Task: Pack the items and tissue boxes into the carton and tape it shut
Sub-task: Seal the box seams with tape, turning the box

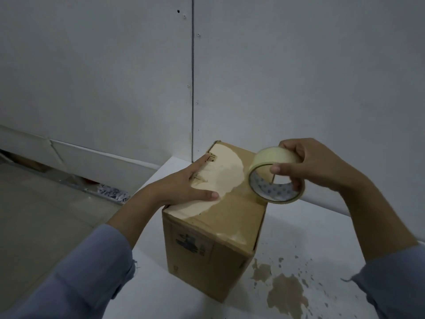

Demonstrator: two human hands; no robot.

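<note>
— Where's the carton (213, 226)?
— Closed, standing on the white table (322, 238). The left hand (184, 183) lies flat on its top.
— And the tape roll (274, 174)?
— The right hand (315, 165) grips it just above the carton's right edge, near brown stains (285, 293).

You have a white worktop (299, 226) in front of you, set into the corner of the grey wall. One brown carton (213, 245) stands directly on it, upright, flaps closed, close to the worktop's left edge. Just to the right of the carton's near corner, the white surface carries a patch of brownish stains (287, 293), with small specks scattered around it, farther right of the carton. To the left of the carton the worktop ends and the floor (46, 208) lies below.
</note>
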